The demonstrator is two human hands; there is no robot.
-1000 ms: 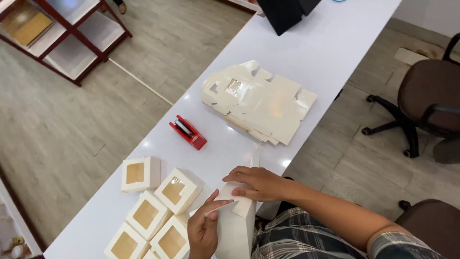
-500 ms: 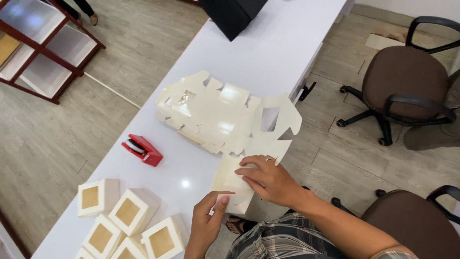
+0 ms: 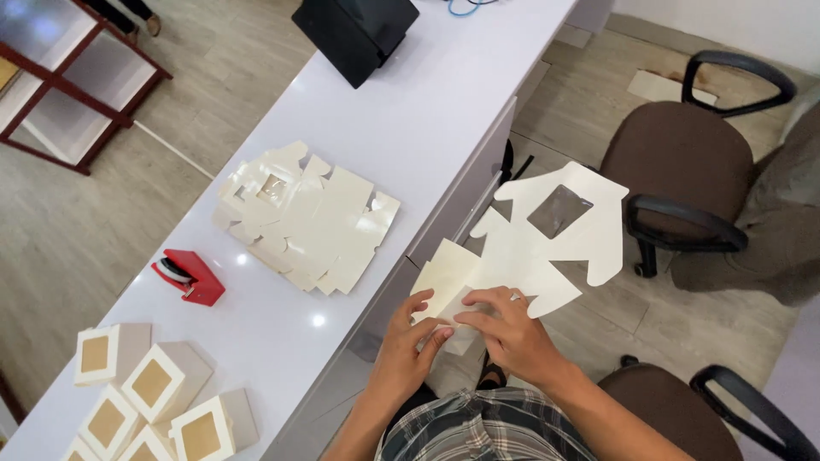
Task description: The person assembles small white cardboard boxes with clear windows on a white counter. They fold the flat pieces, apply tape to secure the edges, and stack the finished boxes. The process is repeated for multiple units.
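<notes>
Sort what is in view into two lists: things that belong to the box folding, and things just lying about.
In hand:
- flat cream die-cut cardboard blank with a window, held by left hand and right hand
- stack of flat cream blanks
- folded cream window boxes

Lying about:
- red tape dispenser
- black folded stand
- brown office chair
- red-framed shelf

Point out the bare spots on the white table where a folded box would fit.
The widest free patch of the white table lies between the black case and the stack of flat cutouts. A smaller strip runs between the red tape dispenser and the table's near edge. The corner with finished window boxes is crowded.
</notes>
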